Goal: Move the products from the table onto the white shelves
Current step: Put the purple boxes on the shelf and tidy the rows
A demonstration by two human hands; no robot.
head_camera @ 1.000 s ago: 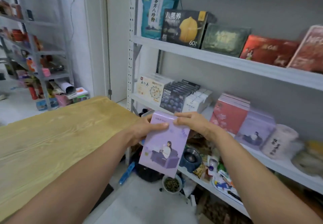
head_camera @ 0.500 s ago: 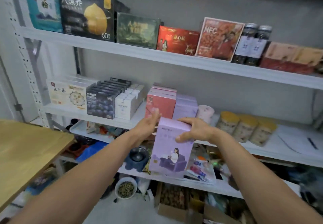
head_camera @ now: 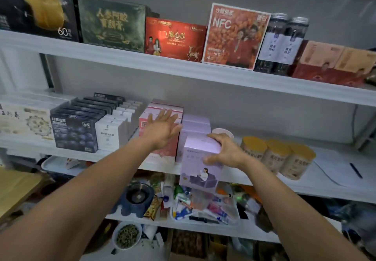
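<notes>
My right hand (head_camera: 224,150) grips a lilac box (head_camera: 198,171) by its top and right side. The box carries a picture of a person on a sofa. It hangs upright at the front edge of the middle white shelf (head_camera: 162,166), in front of more lilac boxes (head_camera: 195,126). My left hand (head_camera: 162,128) is off the box, with its fingers spread flat against the pink boxes (head_camera: 146,122) just left of the lilac row.
A paper cup (head_camera: 222,133) and three yellow-lidded jars (head_camera: 278,157) stand right of the lilac row. Dark blue and white boxes (head_camera: 75,132) fill the shelf's left. The upper shelf (head_camera: 183,67) carries large boxes and dark jars. The wooden table's corner (head_camera: 14,187) shows at lower left.
The view has closed in on the shelves. My left hand has let go of the lilac box and moved up to the pink boxes. My right hand carried the box closer to the middle shelf.
</notes>
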